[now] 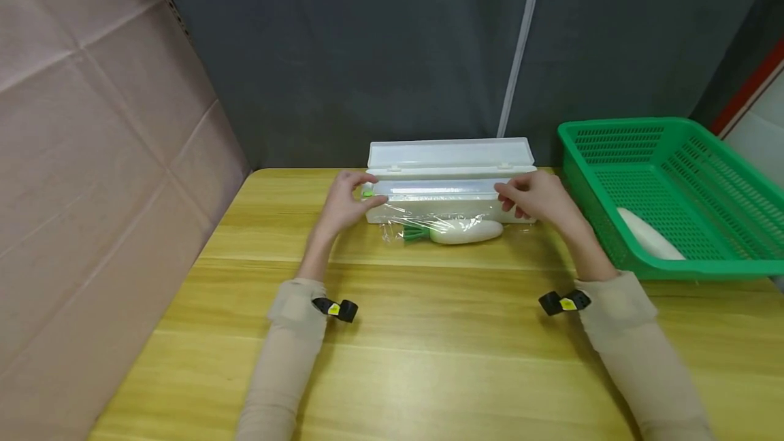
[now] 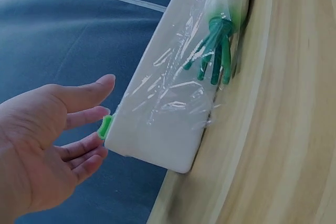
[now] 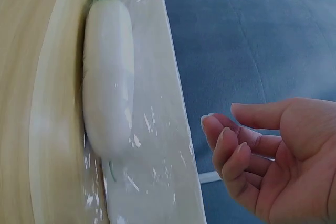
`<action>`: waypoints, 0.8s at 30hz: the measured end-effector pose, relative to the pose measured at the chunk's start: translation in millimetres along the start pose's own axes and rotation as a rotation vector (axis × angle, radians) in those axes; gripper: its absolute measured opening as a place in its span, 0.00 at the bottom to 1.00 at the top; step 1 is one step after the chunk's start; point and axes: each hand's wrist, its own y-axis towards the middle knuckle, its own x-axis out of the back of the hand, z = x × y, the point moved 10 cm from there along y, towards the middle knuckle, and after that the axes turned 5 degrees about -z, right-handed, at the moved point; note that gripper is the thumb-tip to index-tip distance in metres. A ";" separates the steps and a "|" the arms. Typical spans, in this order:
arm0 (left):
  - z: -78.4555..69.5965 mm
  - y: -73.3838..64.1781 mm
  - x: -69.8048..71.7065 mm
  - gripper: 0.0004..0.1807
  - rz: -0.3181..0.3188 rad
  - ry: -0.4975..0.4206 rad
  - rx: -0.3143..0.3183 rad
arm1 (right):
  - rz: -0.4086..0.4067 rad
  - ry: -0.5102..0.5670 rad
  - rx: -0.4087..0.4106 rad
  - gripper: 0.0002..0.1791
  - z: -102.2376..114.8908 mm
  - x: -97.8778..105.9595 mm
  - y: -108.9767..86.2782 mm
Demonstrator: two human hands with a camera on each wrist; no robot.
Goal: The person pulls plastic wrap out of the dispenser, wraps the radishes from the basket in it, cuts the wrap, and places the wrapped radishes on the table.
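Note:
A white cling film dispenser box (image 1: 373,213) lies on the table with its lid (image 1: 450,154) raised. Clear film (image 1: 392,231) hangs down its front and over a white radish (image 1: 468,231) with green stems, lying along the box. My left hand (image 1: 343,204) is at the box's left end. In the left wrist view its fingertips touch or nearly touch a small green slider (image 2: 105,127), with the thumb spread away. My right hand (image 1: 539,196) hovers by the box's right end. Its fingers bend loosely, and nothing shows between them and the thumb in the right wrist view.
To the right stands a green plastic basket (image 1: 716,267), with another white radish (image 1: 649,235) inside. A dark grey fabric panel (image 1: 367,53) rises behind the wooden table (image 1: 392,359). A pale covered wall (image 1: 92,189) borders the left side.

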 end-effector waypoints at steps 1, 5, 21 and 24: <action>1.9 0.0 -1.1 0.26 0.010 0.009 0.006 | 0.002 0.002 0.008 0.23 2.3 -1.7 1.5; 10.9 1.5 -6.0 0.30 0.042 0.031 0.027 | 0.016 0.008 0.056 0.21 13.9 -9.5 6.6; 27.6 1.5 -20.6 0.38 0.109 -0.013 0.054 | 0.076 0.091 0.234 0.14 67.8 -59.2 23.9; 28.9 1.3 -22.8 0.38 0.120 -0.026 0.051 | 0.087 0.102 0.249 0.12 78.1 -70.5 26.7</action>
